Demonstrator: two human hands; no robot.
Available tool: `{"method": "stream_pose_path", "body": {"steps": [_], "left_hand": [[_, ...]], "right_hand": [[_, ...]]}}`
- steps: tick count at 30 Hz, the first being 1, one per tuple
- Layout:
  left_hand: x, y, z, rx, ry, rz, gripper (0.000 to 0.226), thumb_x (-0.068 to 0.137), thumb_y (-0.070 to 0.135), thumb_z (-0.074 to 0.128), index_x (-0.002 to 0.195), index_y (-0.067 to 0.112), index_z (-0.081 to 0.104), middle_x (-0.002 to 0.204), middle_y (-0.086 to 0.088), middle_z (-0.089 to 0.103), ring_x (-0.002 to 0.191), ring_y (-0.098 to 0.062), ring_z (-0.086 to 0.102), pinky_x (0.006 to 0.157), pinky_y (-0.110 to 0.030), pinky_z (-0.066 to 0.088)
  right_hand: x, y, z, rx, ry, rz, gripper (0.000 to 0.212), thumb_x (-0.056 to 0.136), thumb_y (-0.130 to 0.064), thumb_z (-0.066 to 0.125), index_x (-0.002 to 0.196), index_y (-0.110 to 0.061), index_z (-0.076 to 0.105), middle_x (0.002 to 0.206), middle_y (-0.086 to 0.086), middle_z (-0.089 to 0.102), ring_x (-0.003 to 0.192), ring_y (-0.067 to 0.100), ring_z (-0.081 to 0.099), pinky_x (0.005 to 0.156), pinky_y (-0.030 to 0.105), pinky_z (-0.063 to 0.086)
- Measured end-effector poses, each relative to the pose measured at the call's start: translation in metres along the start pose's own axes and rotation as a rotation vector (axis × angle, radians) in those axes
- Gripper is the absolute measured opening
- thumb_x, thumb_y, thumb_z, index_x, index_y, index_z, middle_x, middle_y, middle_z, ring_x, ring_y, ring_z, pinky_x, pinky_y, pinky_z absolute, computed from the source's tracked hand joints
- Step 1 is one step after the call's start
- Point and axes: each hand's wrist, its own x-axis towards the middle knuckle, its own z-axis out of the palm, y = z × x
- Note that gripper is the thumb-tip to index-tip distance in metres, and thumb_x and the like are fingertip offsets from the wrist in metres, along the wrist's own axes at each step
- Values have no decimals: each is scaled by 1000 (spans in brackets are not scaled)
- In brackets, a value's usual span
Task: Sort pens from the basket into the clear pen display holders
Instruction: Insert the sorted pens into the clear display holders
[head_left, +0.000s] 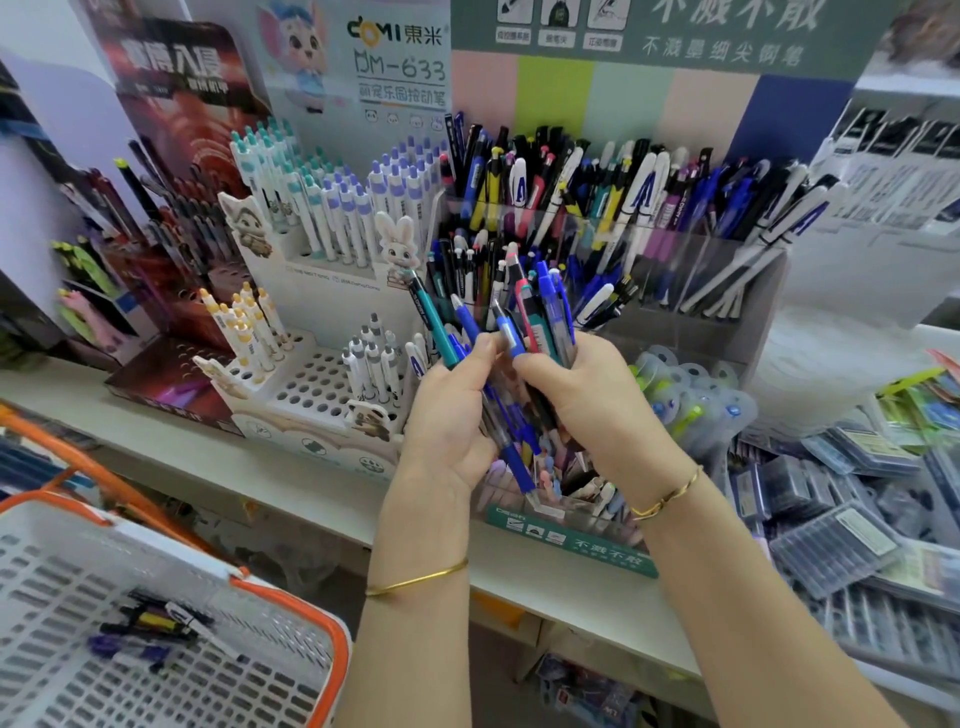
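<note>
Shelf (171, 449) | L hand (447, 415), R hand (587, 400) grip pens (511, 332) | blue, teal

Bundle of pens (514, 332): mostly blue barrels, plus one teal pen (434, 325) at the left edge and a pink-topped one near the middle. They fan upward, gripped between left hand (452, 415) and right hand (576, 395), just in front of the clear pen display holders (717, 249). Holders: transparent tiered compartments on the shelf, crammed with mixed blue, black, white, yellow and purple pens, standing and leaning at many angles. Basket (340, 654): white perforated plastic with an orange rim, lower left, below the shelf edge. Loose pens (156, 621) lie flat on its floor: black, yellow-and-black, white, purple.
</note>
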Motion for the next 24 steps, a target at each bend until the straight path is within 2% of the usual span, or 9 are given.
{"method": "stream_pose_path", "body": {"steps": [2, 4, 8, 11, 13, 15, 17, 20, 24], "left_hand": [[4, 0, -5, 87, 37, 15, 29, 100, 23, 48, 88, 10, 70, 86, -11, 66, 80, -20, 63, 72, -35, 59], [7, 2, -10, 173, 48, 25, 33, 101, 29, 46, 89, 15, 73, 89, -10, 63, 82, -19, 61, 74, -34, 57], [12, 4, -14, 110, 41, -18, 37, 101, 33, 45, 89, 12, 73, 60, 2, 40, 51, -8, 42, 44, -20, 41], [13, 3, -11, -42, -15, -135, 38, 101, 33, 45, 99, 4, 69, 57, 3, 43, 41, -4, 42, 37, -16, 37], [13, 4, -11, -31, -53, -179, 41, 102, 34, 45, 91, 6, 73, 70, -4, 53, 46, -6, 49, 37, -15, 39], [10, 6, -10, -11, -75, -201, 44, 101, 29, 45, 79, 6, 75, 78, -10, 63, 53, -12, 58, 39, -17, 44], [6, 7, -8, -38, -78, -225, 45, 97, 16, 45, 65, 4, 74, 68, -11, 69, 52, -17, 65, 42, -21, 51], [4, 7, -5, -33, -73, -235, 40, 95, 6, 42, 63, 1, 67, 56, -10, 67, 45, -18, 65, 38, -20, 49], [4, 8, -6, -23, -34, -248, 47, 98, 10, 39, 59, 6, 65, 51, -4, 62, 36, -12, 57, 32, -15, 39]], "right_hand": [[4, 1, -4, -6, 10, 31, 23, 91, -10, 52, 69, -13, 48, 55, 7, 44, 49, 20, 42, 49, 33, 36], [7, 3, -9, -6, 0, 58, 19, 90, -8, 48, 73, -13, 41, 50, 5, 45, 54, 24, 45, 56, 37, 34], [2, 4, -14, 50, -101, -4, 26, 84, 6, 49, 76, -17, 42, 46, -2, 41, 40, 19, 36, 44, 30, 32], [-3, 2, -12, 137, -187, -79, 26, 80, 18, 54, 87, -7, 52, 52, -3, 48, 38, 9, 39, 40, 22, 33], [-4, 2, -11, 144, -236, -108, 29, 79, 20, 58, 104, 4, 57, 60, -4, 60, 44, 2, 52, 46, 14, 42], [-3, 3, -11, 89, -256, -162, 31, 77, 18, 63, 106, 8, 60, 71, 4, 66, 60, 4, 62, 57, 16, 49], [-2, 1, -11, -27, -280, -223, 24, 75, 11, 69, 97, 1, 63, 77, 10, 62, 64, 8, 59, 62, 22, 50], [0, -2, -12, -159, -321, -269, 29, 72, 11, 70, 84, -14, 60, 81, -7, 52, 64, -2, 54, 60, 11, 41], [4, 1, -11, -268, -328, -368, 16, 69, -4, 72, 83, -8, 65, 98, -4, 54, 86, -1, 54, 73, 11, 44]]}}
